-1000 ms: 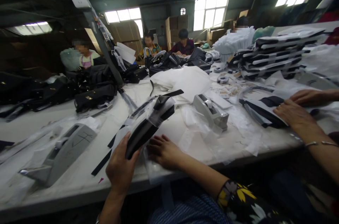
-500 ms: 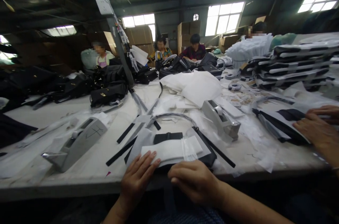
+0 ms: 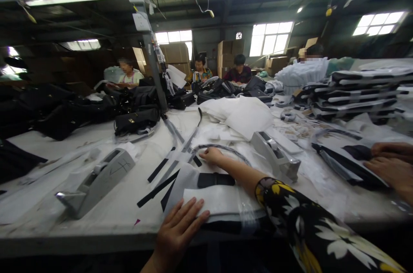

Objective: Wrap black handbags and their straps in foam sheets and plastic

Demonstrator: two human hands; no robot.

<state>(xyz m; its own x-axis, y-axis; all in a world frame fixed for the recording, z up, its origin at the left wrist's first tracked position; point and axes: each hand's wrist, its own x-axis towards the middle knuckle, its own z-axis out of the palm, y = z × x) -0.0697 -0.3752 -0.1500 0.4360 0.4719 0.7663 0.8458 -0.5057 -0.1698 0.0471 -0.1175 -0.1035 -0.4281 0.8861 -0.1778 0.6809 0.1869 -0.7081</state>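
My left hand (image 3: 182, 228) lies flat with its fingers stretched over a white padding sheet (image 3: 222, 197). Under that sheet is a black bag (image 3: 222, 226), partly wrapped in pale sheeting, at the table's front edge. Clear tape (image 3: 248, 213) crosses the sheet's right end. My right hand (image 3: 212, 155) reaches over the bag to its plastic-wrapped handle (image 3: 232, 149). Its fingers are bunched beside the end of a black strap (image 3: 197, 161); what they pinch, if anything, is hidden. Another black strap (image 3: 158, 189) sticks out left of the bag, while my right forearm covers the bag's right side.
Grey tape dispensers stand left (image 3: 111, 170) and right (image 3: 274, 157) of the bag. A co-worker's hands (image 3: 387, 163) hold another black bag (image 3: 342, 161) at the right. White sheets (image 3: 238, 111) are piled behind; a metal post (image 3: 155, 71) rises at centre left.
My right hand has moved from the bag's front edge forward to the handle. My left hand stays flat on the padding sheet. The whole view has shifted slightly.
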